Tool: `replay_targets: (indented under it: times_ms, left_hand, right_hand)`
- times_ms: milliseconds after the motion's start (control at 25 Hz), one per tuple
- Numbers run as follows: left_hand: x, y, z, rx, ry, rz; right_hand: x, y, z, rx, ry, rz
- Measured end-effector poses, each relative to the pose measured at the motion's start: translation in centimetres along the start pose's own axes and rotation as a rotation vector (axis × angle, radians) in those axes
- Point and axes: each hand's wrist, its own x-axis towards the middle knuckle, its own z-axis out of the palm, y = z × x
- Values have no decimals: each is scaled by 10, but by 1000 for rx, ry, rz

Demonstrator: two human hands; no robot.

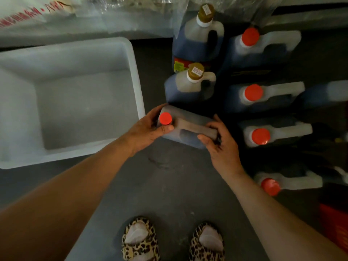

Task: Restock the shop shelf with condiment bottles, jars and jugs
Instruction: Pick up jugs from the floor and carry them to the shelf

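Both hands grip a dark plastic red-capped jug (188, 129): left hand (148, 129) curled round its neck end, right hand (220, 146) round its handle. White plastic tub (137, 76) just left.

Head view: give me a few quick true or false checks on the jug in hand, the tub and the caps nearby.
1. Both hands hold the jug. True: left hand, right hand.
2. That jug's cap is gold. False: it is red.
3. The white tub is full of jugs. False: no jugs are in it.
4. Two gold-capped jugs stand beyond the held one. True.
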Motion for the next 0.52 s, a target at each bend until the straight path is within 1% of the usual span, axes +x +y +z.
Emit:
replay_targets:
  times_ms: [80, 200, 280, 400, 520]
  left_hand:
    - [-2, 5, 1, -35, 1, -17]
    - [-11, 18, -2, -50, 6, -30]
    - [-28, 25, -4, -100, 12, -78]
    - [-70, 47, -4, -153, 35, -102]
    - [-118, 93, 0, -241, 87, -101]
  right_hand:
    - [0, -1, -1, -33, 8, 1]
    - [-2, -22, -6, -70, 21, -4]
    - [-8, -37, -12, -86, 0, 2]
    - [-28, -75, -30, -87, -34, 29]
    - [-49, -136, -59, -83, -46, 79]
